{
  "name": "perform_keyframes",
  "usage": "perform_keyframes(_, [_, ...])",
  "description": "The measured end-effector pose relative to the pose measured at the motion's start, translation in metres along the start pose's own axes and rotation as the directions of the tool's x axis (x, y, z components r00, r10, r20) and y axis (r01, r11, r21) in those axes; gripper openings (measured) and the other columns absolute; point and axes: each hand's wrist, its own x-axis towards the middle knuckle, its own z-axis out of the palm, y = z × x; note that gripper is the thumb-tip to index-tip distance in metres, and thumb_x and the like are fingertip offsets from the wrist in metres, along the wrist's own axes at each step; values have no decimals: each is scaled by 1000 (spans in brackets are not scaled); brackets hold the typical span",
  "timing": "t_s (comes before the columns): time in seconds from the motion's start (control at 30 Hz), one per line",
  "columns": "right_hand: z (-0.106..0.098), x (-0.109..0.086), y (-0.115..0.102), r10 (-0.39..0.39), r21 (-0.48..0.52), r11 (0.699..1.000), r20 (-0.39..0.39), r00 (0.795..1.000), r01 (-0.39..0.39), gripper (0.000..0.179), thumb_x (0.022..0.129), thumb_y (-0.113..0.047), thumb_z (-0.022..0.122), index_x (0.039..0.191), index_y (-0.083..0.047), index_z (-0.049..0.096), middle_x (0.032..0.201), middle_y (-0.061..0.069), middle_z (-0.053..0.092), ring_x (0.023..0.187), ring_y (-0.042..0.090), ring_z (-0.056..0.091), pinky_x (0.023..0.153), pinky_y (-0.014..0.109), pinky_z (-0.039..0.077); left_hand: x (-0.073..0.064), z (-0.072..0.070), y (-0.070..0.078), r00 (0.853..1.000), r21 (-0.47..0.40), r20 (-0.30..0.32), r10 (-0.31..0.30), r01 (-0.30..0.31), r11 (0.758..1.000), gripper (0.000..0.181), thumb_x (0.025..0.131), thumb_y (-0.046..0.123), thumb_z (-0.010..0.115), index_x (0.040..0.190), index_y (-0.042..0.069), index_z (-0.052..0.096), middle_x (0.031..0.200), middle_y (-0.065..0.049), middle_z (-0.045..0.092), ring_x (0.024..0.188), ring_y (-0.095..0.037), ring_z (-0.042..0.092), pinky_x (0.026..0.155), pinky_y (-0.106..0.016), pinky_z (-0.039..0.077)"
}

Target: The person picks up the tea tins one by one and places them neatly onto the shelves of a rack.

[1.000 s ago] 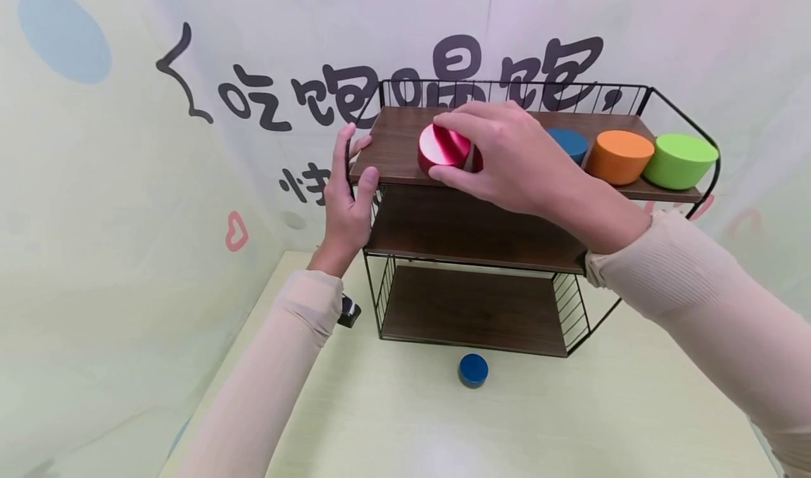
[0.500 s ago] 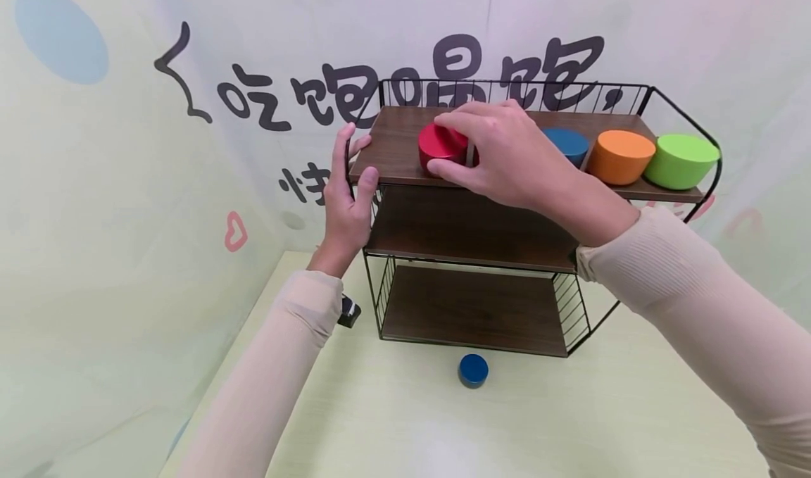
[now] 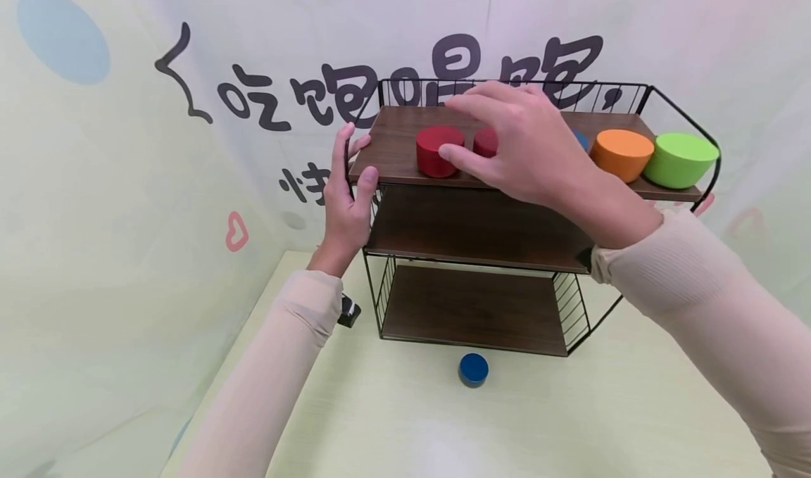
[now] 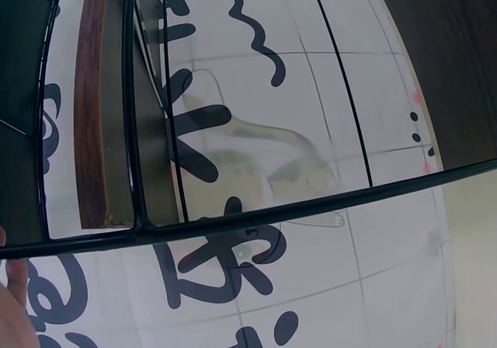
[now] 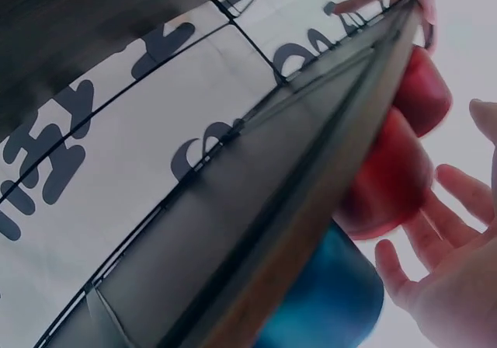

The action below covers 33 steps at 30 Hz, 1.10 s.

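My left hand [image 3: 347, 207] grips the left side of the black wire shelf rack [image 3: 399, 143] at its top tier, thumb in front and fingers around the frame. Near the left end of the top board stands a dark red round container [image 3: 432, 160], upright. My right hand [image 3: 529, 143] is over the board with thumb and fingers spread, holding nothing; its thumb overlaps the red container in the head view. Behind that hand a second red container [image 3: 485, 141] partly shows. Both red containers also appear in the right wrist view, beside my right hand [image 5: 458, 262].
Farther right on the top board are a partly hidden blue container [image 3: 580, 139], an orange one [image 3: 621, 155] and a green one [image 3: 682, 160]. Wood boards form the middle and bottom tiers. A small blue round piece [image 3: 473, 370] lies on the table in front.
My right hand has let go of the left red container and drawn back slightly up and right, uncovering more of the second red container. My left hand has stayed on the rack.
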Motion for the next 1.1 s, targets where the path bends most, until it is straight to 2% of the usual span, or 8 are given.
perform_keyframes(0.1, [-6,-8,0,-50,17,999,-75,996,51,49,91,-32,72,133,-8,64,129,14,64,122,28,57,104,50,35,0,0,-2,1000,7,-8,20,-20,1000,52,96,7,48,144,-9,34,132,-29,55,127,-37,50,106,-36,34])
perform_keyframes(0.23, [-11,-20,-1,-91,37,995,-149,985,98,49,87,-27,76,131,-7,65,126,14,65,121,29,58,103,49,37,0,0,-2,1000,4,-5,5,-5,1000,53,96,8,49,144,-7,33,133,-28,55,127,-36,49,105,-35,35])
perform_keyframes(0.4, [-12,-34,-2,-147,33,987,-199,969,157,52,84,-25,79,130,-4,66,124,17,66,117,31,60,97,51,40,0,1,-3,1000,2,-10,1,-1,1000,52,96,7,49,144,-8,34,133,-28,55,127,-36,49,106,-35,34])
perform_keyframes(0.57, [-9,-46,-1,-220,26,972,-243,945,233,52,84,-25,79,127,0,66,119,19,68,111,32,63,93,48,41,-1,1,-3,1000,2,-14,17,-17,1000,52,96,6,49,143,-9,34,132,-29,55,127,-37,50,106,-35,33])
perform_keyframes(0.67, [-6,-55,-2,-234,54,965,-262,936,257,51,85,-28,77,126,1,66,119,19,68,110,32,64,92,47,41,-1,1,-3,1000,2,-13,20,-20,1000,52,96,5,49,144,-9,34,132,-29,55,126,-37,50,106,-35,33])
perform_keyframes(0.73, [-3,-62,-4,-235,69,963,-266,935,261,53,89,-36,73,126,1,66,119,19,68,110,32,64,93,48,41,-1,1,-3,1000,2,-11,22,-22,1000,52,96,5,49,144,-9,34,131,-30,55,126,-38,50,106,-35,34])
perform_keyframes(0.9, [7,-81,-9,-216,102,963,-258,942,249,61,96,-51,58,127,0,66,120,19,68,110,33,63,91,45,43,-1,1,-1,1000,-5,-6,6,-6,1000,52,97,7,49,144,-9,33,132,-29,55,126,-38,49,104,-34,34])
perform_keyframes(1.1, [25,-102,-13,-215,124,960,-247,945,251,58,96,-51,58,125,-2,67,119,15,69,109,31,64,87,46,48,-1,1,1,1000,-12,0,-21,21,1000,52,97,8,49,145,-7,33,133,-28,55,128,-35,48,104,-33,35])
